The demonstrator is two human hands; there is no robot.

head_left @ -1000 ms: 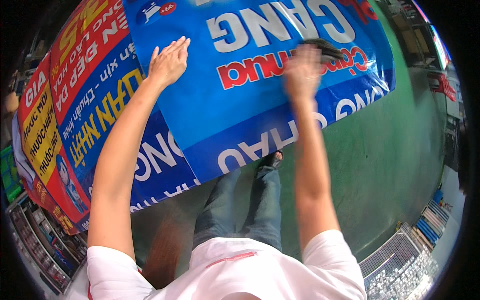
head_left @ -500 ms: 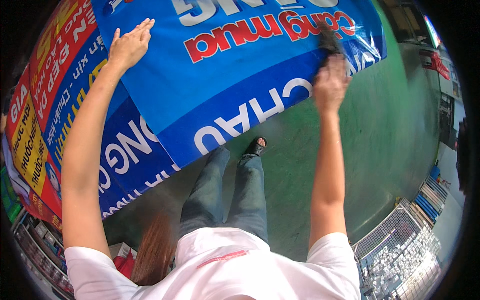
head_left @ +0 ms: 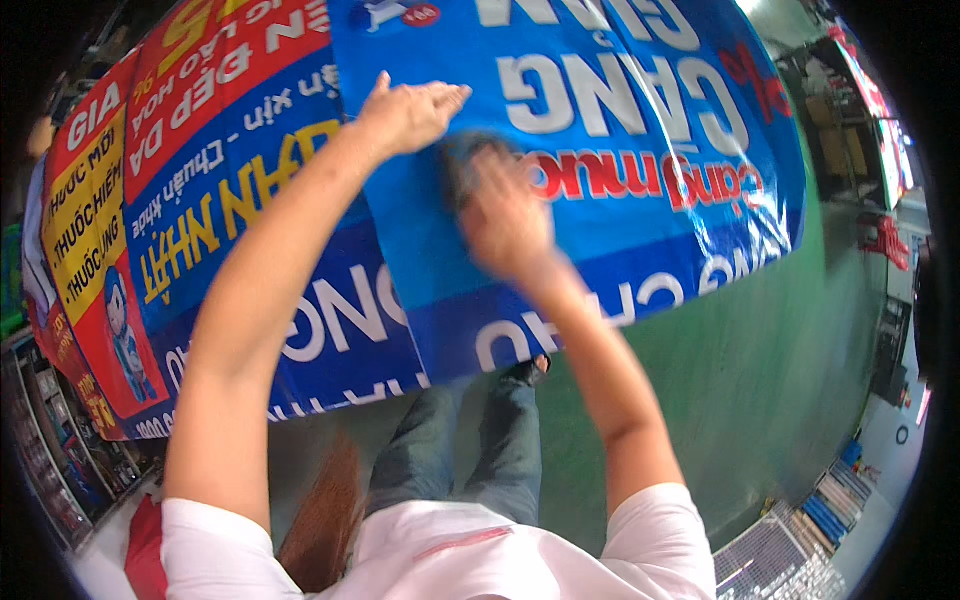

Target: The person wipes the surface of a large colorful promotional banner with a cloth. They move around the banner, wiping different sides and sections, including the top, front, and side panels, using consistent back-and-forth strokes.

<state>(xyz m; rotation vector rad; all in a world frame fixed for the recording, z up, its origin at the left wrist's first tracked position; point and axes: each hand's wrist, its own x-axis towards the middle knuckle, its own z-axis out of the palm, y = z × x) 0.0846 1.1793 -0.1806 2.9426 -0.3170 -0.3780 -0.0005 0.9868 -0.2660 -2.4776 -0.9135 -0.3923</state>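
A large printed banner sheet, glossy blue with white and red lettering, lies spread in front of me. Its left edge overlaps a red, yellow and blue printed panel. Near this overlap my left hand rests flat on the blue sheet, fingers stretched out to the right. Just below and right of it, my right hand presses a dark pad-like thing against the sheet. Motion blurs both hand and pad, so the pad's exact kind cannot be made out. Creases and shine show at the sheet's right side.
Green floor stretches right of the banner. A wire rack and a stack of boards or books stand at the lower right. Shelves with small goods line the left. A brown wooden-looking piece is beside my legs.
My right hand has swept the dark pad leftward across the sheet, from its right side to near the overlap. In the picture, my left hand now sits farther right and lower; the view has shifted.
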